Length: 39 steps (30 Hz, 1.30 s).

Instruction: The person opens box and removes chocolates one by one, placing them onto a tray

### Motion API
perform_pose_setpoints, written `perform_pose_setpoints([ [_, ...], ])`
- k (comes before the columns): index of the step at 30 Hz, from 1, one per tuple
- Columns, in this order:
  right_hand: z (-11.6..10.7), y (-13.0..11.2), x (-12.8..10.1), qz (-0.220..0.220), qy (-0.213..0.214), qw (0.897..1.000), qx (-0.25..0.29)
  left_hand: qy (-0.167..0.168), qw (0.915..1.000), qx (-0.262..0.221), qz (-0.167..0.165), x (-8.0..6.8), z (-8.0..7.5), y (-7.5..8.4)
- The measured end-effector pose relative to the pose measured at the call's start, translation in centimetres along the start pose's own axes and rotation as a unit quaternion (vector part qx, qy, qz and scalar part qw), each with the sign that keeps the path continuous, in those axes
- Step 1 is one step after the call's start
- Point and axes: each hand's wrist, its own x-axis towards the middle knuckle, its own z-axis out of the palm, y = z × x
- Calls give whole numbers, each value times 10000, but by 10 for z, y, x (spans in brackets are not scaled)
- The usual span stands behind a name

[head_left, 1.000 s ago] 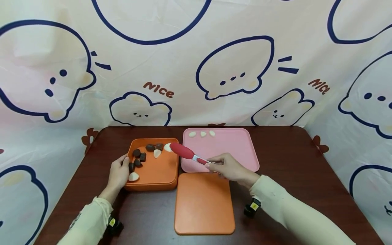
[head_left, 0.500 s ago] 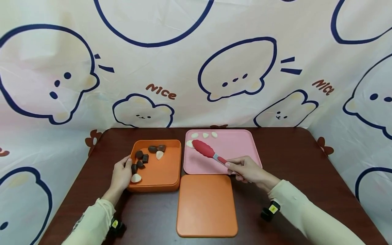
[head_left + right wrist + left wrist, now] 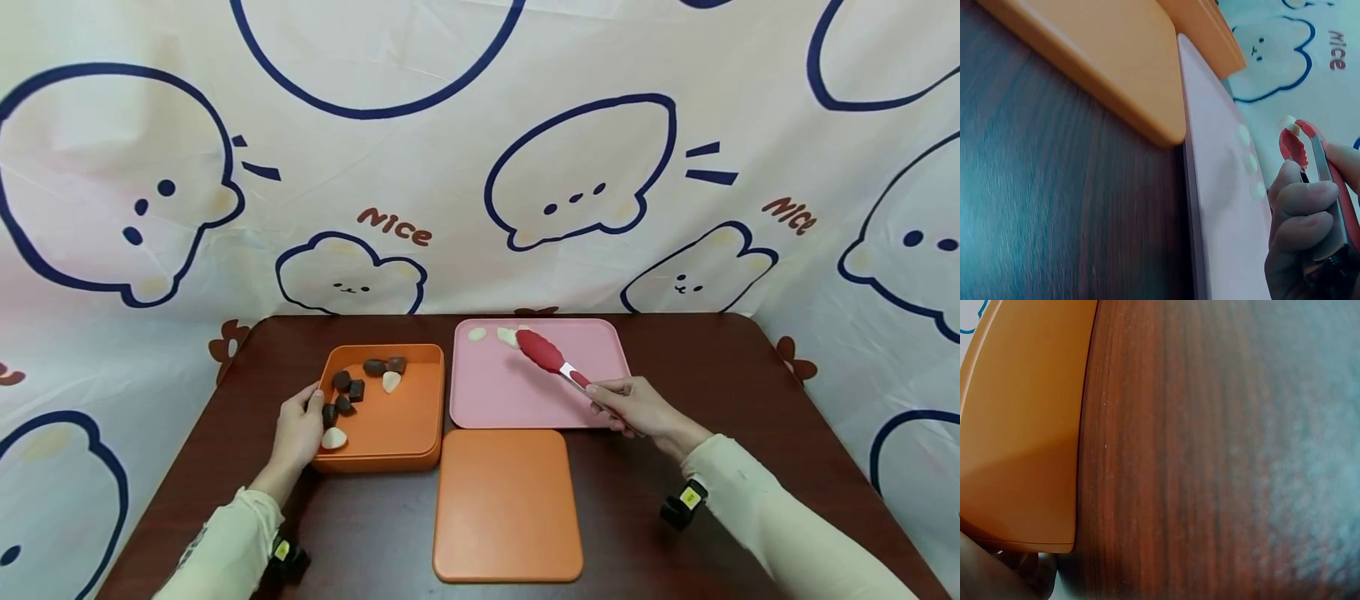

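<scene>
My left hand [image 3: 297, 429] grips the left side of a shallow orange box [image 3: 401, 421], thumb at its rim; part of that hand shows at the lower left of the left wrist view. Several dark brown chocolate-like pieces [image 3: 356, 390] and two white ones [image 3: 333, 438] lie inside. With my right hand [image 3: 648, 408] I hold red-tipped tongs [image 3: 540, 350] with metal arms. A white piece [image 3: 1289, 124] is pinched in their tips, above the far left part of a pink tray [image 3: 480, 396]. The right wrist view shows three white pieces [image 3: 1250, 164] lying on that tray.
An orange flat lid-like panel [image 3: 507, 506] lies in front of the tray, right of the box. All stand on a dark brown wooden table [image 3: 697, 375]. A printed cloth [image 3: 450, 167] hangs behind and at the sides.
My right hand has carried the tongs and the white piece rightward, from above the orange box to above the pink tray's back row. My left hand stays on the box.
</scene>
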Motion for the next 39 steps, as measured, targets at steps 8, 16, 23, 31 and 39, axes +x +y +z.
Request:
perform_pose_setpoints([
  [8,-19,10,6,226,274,9994,-6,15,10000,16,23,0,0,0],
  [16,-30,11,10,456,427,9980,-7,-28,10000,9,2,1,0,0],
  [23,-35,12,17,588,515,9969,-114,22,10000,-44,-1,1,0,-1],
  [31,-32,14,29,626,556,9963,-215,0,10000,11,-28,-1,-1,-2],
  [39,-33,12,34,676,618,9945,-503,3,10000,-1,4,0,0,0],
])
